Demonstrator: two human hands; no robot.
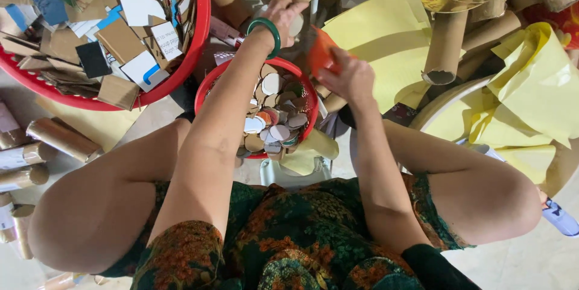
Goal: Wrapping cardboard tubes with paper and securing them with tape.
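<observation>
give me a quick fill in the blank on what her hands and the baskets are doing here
1. The left hand, with a ____ bangle on its wrist, reaches over the cardboard tubes.
2. The right hand holds an ____ tool.
3. The small red basket between the knees holds ____ cardboard pieces.
4. The sheets of paper beside the tubes are ____.

Missing words: green; orange; round; yellow
</observation>
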